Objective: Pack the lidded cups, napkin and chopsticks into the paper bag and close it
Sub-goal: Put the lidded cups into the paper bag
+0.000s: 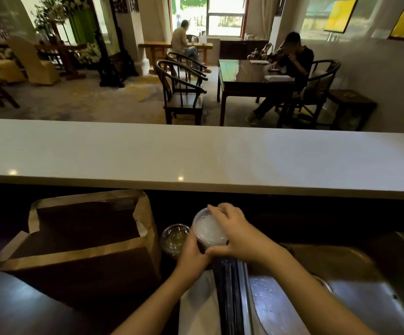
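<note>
A brown paper bag stands open on the dark counter at the left. Just right of it sits a clear lidded cup. A second cup with a frosted lid is held tilted between both hands: my left hand grips its body from below, and my right hand wraps over the lid's rim. Under my forearms lie a white napkin and dark chopsticks, pointing away from me.
A steel sink fills the lower right, its rim beside the chopsticks. A raised white bar top runs across behind the work area. Beyond it are dark wooden chairs, tables and two seated people.
</note>
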